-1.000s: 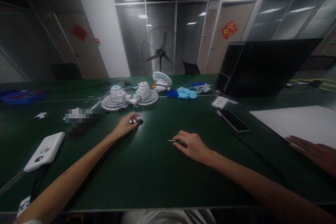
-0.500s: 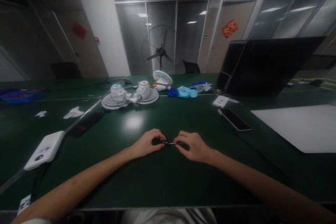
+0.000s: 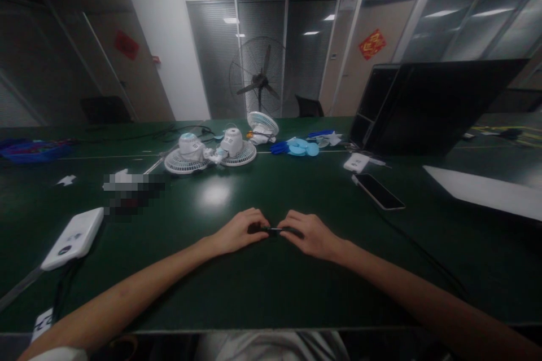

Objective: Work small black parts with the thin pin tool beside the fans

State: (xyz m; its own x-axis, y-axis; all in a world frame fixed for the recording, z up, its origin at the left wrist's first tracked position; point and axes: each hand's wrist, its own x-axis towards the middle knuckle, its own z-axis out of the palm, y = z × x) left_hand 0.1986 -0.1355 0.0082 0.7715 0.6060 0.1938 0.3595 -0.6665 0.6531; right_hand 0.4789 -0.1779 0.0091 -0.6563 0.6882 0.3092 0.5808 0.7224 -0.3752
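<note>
My left hand (image 3: 239, 232) is closed around a small dark object (image 3: 255, 228), whose kind I cannot make out because fingers cover much of it. Facing it, my right hand (image 3: 313, 237) pinches a small screwdriver (image 3: 293, 231) with a dark handle. Its thin metal shaft points left and bridges the narrow gap between my fingertips, reaching the dark object. Whether the tip sits inside that object or only against it, I cannot tell. Both hands are low over the green table (image 3: 262, 287), near its middle.
White fan heads (image 3: 189, 158) stand farther back, beside light-blue fan blades (image 3: 302, 147). To the right are a phone (image 3: 378, 191), a small white device (image 3: 356, 162), a tilted white sheet (image 3: 486, 189) and a large black box-like thing (image 3: 436, 107). A white power bank-like device (image 3: 74, 238) lies left, with a blue basket (image 3: 36, 151) behind.
My left hand has come right and nearer with the dark object, meeting the screwdriver tip. My right hand has barely moved. The white sheet has shifted; another person's hand has left it.
</note>
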